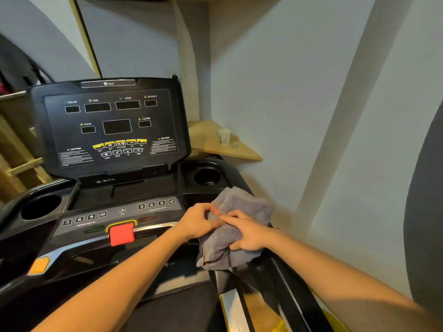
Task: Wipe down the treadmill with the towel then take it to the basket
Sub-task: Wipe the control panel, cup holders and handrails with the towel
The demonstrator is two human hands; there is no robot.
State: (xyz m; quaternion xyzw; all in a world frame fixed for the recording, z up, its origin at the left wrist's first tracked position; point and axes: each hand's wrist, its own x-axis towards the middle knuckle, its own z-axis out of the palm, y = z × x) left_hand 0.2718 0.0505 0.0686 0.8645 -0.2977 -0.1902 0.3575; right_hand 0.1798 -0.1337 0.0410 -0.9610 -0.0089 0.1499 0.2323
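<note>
White paper cup (224, 136) upright on wooden corner shelf (242, 152); pale wall (275, 80) behind

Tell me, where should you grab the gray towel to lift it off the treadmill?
Probably the bunched fold on top, where the left hand and right hand already rest on the gray towel. Come from above: it is draped over the treadmill's right handrail, so its lower edge hangs loose and would trail if pulled.
</note>
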